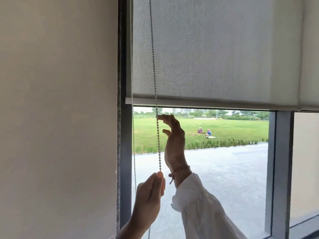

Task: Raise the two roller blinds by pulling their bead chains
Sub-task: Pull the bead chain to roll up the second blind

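Observation:
A grey roller blind (215,49) covers the upper half of the window, its white bottom rail (207,102) a little above mid-height. A bead chain (154,66) hangs in front of the blind near its left side; its other strand (133,152) runs down along the window frame. My left hand (149,192) is closed around the front strand low down. Higher up, my right hand (173,140) touches the same strand with its fingertips, fingers apart, just below the rail. A second blind (309,49) hangs at the right edge, its rail at about the same height.
A plain wall (58,109) fills the left side. A grey window frame post (125,152) stands beside the chain, and a mullion (279,169) divides the two panes. Outside are pavement, a lawn and two people sitting on the grass.

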### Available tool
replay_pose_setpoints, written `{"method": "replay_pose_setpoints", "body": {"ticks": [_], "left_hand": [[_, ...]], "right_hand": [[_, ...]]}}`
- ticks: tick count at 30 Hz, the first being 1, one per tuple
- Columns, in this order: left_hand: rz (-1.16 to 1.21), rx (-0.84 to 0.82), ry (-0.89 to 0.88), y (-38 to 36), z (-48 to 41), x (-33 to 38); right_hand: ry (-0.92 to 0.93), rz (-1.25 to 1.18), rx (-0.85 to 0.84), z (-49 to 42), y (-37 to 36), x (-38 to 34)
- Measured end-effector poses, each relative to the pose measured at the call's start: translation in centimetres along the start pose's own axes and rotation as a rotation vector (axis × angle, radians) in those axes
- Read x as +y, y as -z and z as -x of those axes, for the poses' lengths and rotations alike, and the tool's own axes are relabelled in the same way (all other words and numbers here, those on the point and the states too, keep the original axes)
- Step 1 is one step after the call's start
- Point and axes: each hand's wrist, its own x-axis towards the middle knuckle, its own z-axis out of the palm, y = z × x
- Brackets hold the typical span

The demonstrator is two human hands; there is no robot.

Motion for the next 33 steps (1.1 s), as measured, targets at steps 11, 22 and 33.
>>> {"method": "replay_pose_setpoints", "body": {"ticks": [11,22,33], "left_hand": [[-0.332,-0.022,-0.280,4.8,0.9,1.8],[-0.286,0.324,-0.024,6.6,0.8,0.5],[-0.349,0.425,0.066,4.6,-0.7,0.2]], "right_hand": [[-0.417,0.172,-0.149,-0.4,-4.6,6.4],[-0.231,-0.026,-0.066,-0.5,-6.2,5.7],[0.257,0.223,0.228,2.2,-3.6,4.3]]}}
